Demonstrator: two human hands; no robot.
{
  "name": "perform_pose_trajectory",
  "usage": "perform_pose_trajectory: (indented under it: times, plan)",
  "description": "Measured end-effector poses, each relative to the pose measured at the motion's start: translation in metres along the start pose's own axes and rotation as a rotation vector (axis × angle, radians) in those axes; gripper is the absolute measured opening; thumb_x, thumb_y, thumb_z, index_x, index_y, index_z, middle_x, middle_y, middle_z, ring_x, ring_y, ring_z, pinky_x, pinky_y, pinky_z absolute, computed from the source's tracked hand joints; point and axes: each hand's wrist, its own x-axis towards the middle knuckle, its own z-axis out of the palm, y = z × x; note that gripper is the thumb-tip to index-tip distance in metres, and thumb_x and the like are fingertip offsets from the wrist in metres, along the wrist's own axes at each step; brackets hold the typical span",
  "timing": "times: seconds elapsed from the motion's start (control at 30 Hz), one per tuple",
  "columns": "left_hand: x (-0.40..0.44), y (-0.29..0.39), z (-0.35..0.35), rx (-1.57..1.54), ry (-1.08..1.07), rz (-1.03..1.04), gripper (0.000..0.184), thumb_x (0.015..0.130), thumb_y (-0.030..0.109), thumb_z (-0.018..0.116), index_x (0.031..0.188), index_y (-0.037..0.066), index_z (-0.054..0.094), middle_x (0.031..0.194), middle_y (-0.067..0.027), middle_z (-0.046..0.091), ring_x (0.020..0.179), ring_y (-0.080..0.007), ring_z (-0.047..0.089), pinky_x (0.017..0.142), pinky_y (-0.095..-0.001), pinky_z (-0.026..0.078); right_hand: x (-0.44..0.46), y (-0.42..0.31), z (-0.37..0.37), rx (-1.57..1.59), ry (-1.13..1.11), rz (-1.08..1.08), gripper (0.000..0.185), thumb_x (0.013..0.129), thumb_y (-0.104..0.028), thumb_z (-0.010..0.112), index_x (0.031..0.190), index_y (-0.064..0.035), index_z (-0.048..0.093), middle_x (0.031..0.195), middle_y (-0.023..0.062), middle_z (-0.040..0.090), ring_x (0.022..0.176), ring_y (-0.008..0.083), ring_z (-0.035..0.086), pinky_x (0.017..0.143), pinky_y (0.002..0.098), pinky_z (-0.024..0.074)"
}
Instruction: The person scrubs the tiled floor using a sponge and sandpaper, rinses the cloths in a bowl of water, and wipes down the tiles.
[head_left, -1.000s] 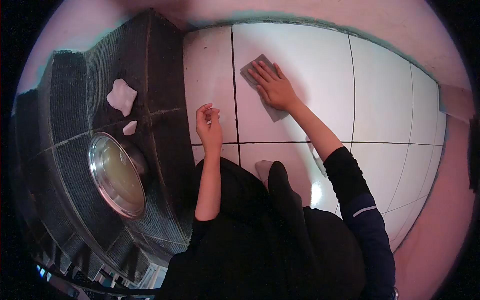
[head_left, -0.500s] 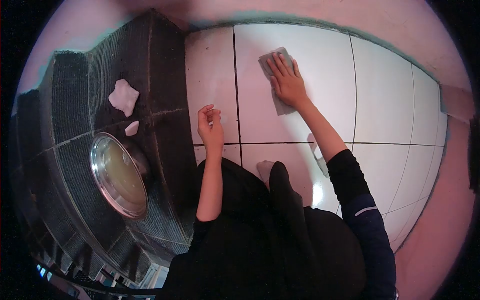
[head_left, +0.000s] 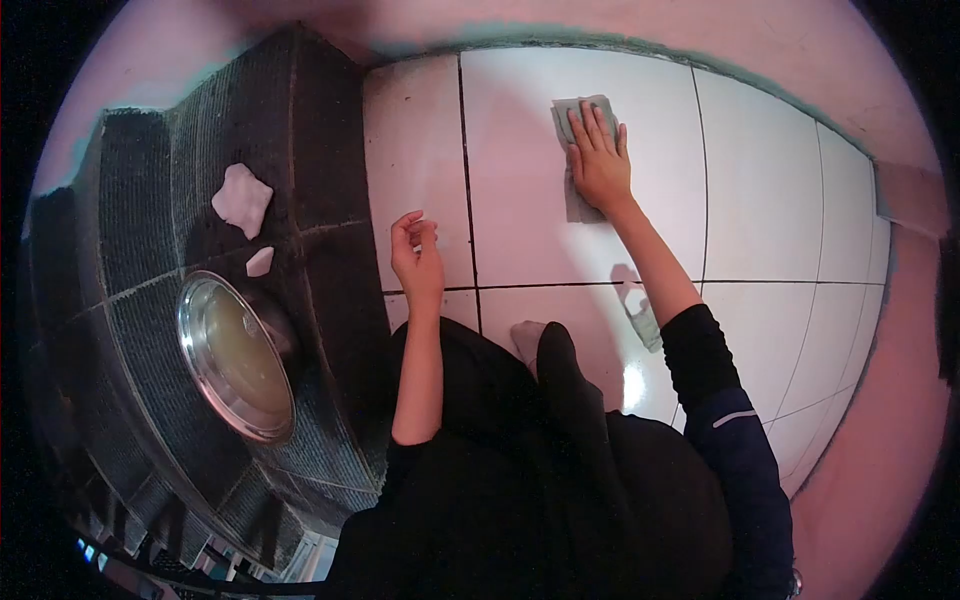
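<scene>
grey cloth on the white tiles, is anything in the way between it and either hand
Nothing visible is. The right hand lies directly on the grey cloth. Between the left hand and the cloth, only white tile shows, crossed by a dark joint line.

"What's worn?"
"A loose black top (head_left: 480, 520), with a long dark drape (head_left: 575, 400) falling in soft folds down the middle."
"And the sleeves?"
"The left sleeve (head_left: 404, 462) is black and stops around the elbow. The right sleeve (head_left: 702, 352) is black and rumpled towards its far end, then turns to a dark navy panel (head_left: 745, 460) nearer the shoulder."
"Any markings?"
"One thin, pale stripe (head_left: 735, 418) across the navy."
"Hands?"
"Left hand (head_left: 418, 262) and right hand (head_left: 602, 178), both bare."
</scene>
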Motion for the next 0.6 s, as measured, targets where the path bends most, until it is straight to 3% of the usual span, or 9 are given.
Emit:
perform_pose_trajectory:
  times: [0.6]
  plan:
    - [0.003,-0.012,0.0,-0.049,-0.009,0.0,0.02,0.092,0.009,0.057,0.11,0.002,0.056,0.089,-0.005,0.062,0.079,-0.0116,0.057,0.074,-0.0265,0.048,-0.025,0.052,-0.009,-0.206,-0.003,0.229,0.053,0.098,-0.031,0.033,0.149,-0.0195,0.027,0.158,0.0026,0.019,0.145,0.0199,0.017,0.113,0.0604,0.0039]
